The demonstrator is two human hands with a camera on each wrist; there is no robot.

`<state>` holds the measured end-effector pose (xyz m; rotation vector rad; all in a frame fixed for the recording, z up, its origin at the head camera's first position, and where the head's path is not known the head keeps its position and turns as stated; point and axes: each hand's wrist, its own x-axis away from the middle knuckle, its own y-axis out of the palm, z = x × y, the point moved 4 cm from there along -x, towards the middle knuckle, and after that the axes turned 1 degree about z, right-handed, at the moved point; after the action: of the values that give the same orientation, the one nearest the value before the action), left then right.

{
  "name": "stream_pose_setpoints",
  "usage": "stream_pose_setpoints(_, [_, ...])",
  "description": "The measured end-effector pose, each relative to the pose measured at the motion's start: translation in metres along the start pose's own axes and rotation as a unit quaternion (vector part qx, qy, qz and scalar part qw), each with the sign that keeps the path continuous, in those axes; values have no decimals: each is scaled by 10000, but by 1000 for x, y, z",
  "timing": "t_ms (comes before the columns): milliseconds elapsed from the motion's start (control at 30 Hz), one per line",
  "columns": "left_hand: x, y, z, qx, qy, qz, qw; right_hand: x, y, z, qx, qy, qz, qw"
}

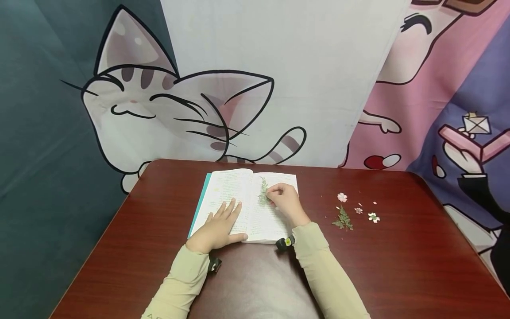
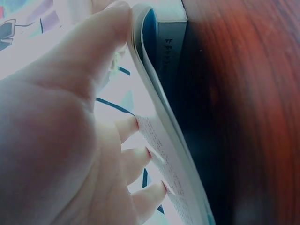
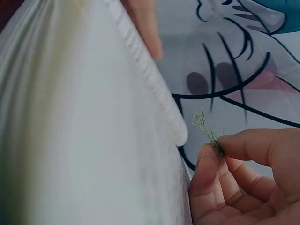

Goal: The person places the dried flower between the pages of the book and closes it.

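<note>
Green fern sprig [image 1: 263,191] is standing out against the right page of an open book [image 1: 263,227], near the fold in the middle. Its long axis is running almost parallel with this fold, and its narrower end is pointing toward the far edge of the page, away from the person. In the right wrist view, its feathery end is rising slantwise from the fingers, upward and to the left in that view. Whether the sprig is touching the paper, I cannot tell.

The right hand [image 1: 284,201] is pinching the sprig between the thumb and the index finger, with these tips closed together and the other fingers bending inward. The left hand [image 1: 218,230] is holding nothing; it is resting on the left page with its fingers straight and spread, and its thumb is reaching toward the fold at the near edge of the book. A teal cover [image 1: 199,201] is showing along the left side.

To the right of the book, on the reddish-brown table [image 1: 418,248], a second fern piece [image 1: 343,219] is lying, also with its narrow end pointing away from the person. Near it are lying a pale pink flower [image 1: 341,197], a smaller pinkish flower [image 1: 358,210] and a white flower [image 1: 373,217].
</note>
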<state>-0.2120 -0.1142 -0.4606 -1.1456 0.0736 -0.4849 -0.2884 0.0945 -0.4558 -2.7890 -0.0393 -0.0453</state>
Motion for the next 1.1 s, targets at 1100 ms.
stream_pose_setpoints(1100, [0, 1, -1, 74, 12, 12, 10000, -4, -4, 5, 1206, -426, -602, 9900])
